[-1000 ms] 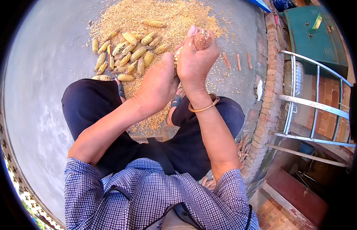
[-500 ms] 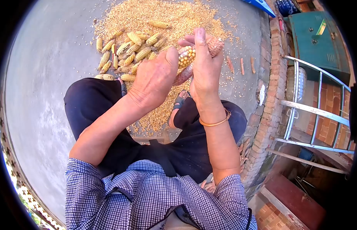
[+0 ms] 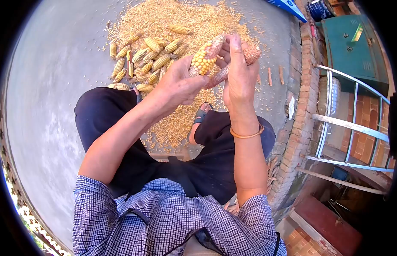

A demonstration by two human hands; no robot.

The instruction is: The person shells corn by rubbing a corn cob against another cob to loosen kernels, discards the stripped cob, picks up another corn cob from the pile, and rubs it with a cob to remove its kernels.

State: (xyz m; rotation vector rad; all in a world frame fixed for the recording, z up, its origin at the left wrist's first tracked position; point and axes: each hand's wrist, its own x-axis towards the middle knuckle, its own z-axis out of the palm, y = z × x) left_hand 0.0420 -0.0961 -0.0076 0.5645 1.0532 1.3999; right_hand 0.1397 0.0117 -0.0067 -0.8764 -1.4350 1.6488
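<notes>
My left hand (image 3: 180, 82) is closed around the lower end of a partly shelled corn cob (image 3: 202, 59). A patch of yellow kernels is left on this cob, and its upper end is bare and touches the fingers of my right hand (image 3: 241, 74). That hand is wrapped round a bare reddish corncob (image 3: 252, 54), which slants down toward the left hand. Some of its fingers are hidden behind the two cobs. Beyond my hands lies a heap of unshelled corn ears (image 3: 153, 54), resting on a wide spread of loose kernels (image 3: 198, 21).
Several stripped cobs (image 3: 270, 77) lie on the concrete floor (image 3: 57, 85) to the right. A low brick edge (image 3: 306, 81) runs along that side, with a metal railing (image 3: 352, 123) and a green cabinet (image 3: 354, 47) past it. My sandalled foot (image 3: 201, 116) stands by the kernels.
Both hands have shifted slightly right. The partly shelled cob has tilted more upright, showing more of its kernels, and my left hand has turned with its thumb lower.
</notes>
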